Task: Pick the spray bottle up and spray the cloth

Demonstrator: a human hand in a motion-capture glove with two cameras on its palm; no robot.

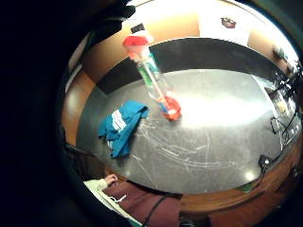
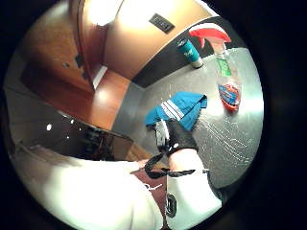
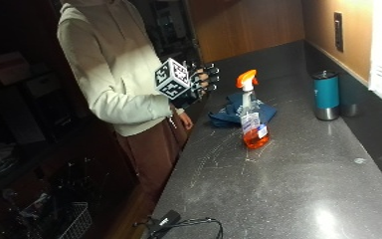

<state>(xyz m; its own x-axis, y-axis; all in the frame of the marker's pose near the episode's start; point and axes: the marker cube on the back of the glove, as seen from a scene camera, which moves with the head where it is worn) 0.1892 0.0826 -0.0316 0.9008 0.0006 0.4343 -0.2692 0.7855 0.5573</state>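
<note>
Orange-capped bottle, outside view: the spray bottle (image 3: 252,118) stands upright on the grey counter (image 3: 297,179), well apart from my gloved right hand (image 3: 197,82), which I hold raised at my chest with nothing in it; whether the fingers are straight or bent I cannot tell.
Cloth, outside view: the blue cloth (image 3: 237,112) lies bunched just behind the bottle, between it and my hand.
Teal tumbler (image 3: 325,94), outside view: beyond the bottle, farthest from my hand.
Little-finger palm view: bottle (image 1: 151,78) and cloth (image 1: 122,126) both sit far off, so my palm is not yet over either.
Thumb palm view: my other hand shows in a black glove (image 2: 176,135) near the cloth (image 2: 180,109); the bottle (image 2: 224,72) stands past it.
Step in hand, as I judge it: reach over the cloth, take the bottle by the neck under the trigger, nozzle turned towards the cloth.
</note>
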